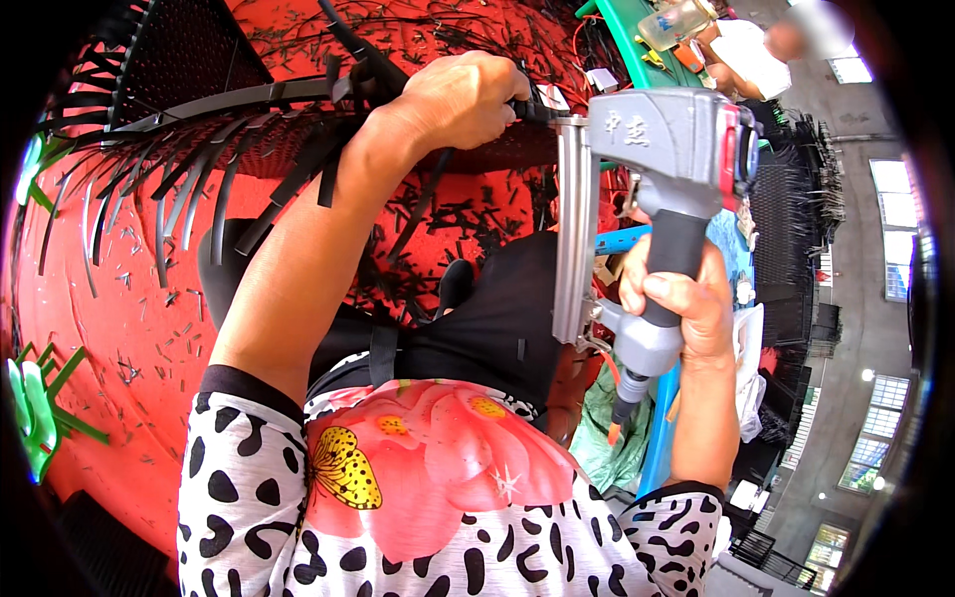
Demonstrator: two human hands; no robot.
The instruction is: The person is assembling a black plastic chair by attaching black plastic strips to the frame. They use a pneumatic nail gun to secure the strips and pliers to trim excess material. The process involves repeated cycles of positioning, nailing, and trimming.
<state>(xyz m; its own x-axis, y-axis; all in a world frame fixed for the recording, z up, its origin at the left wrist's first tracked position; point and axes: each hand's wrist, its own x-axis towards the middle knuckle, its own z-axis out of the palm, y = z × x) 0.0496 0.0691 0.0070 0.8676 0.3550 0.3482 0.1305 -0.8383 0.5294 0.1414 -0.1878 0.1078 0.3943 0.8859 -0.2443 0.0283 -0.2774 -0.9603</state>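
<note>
My right hand [686,289] is wrapped round the black handle of a grey pneumatic staple gun [652,134] with a long silver magazine. The gun is held upright, its nose end close to my left fist. That fist, my left hand [463,95], is closed on a black strip [532,109] at the edge of a dark perforated panel [507,149]. How far the fingers go round the strip is hidden. Many loose black strip ends [214,174] fan out under my left forearm from a curved dark band.
Black offcuts [438,214] litter the red floor [149,368]. A green plastic chair [40,418] stands at the left. At upper right a person [751,60] is by a green-edged table with a clear jar [676,22]. Dark woven stacks [796,209] line the right.
</note>
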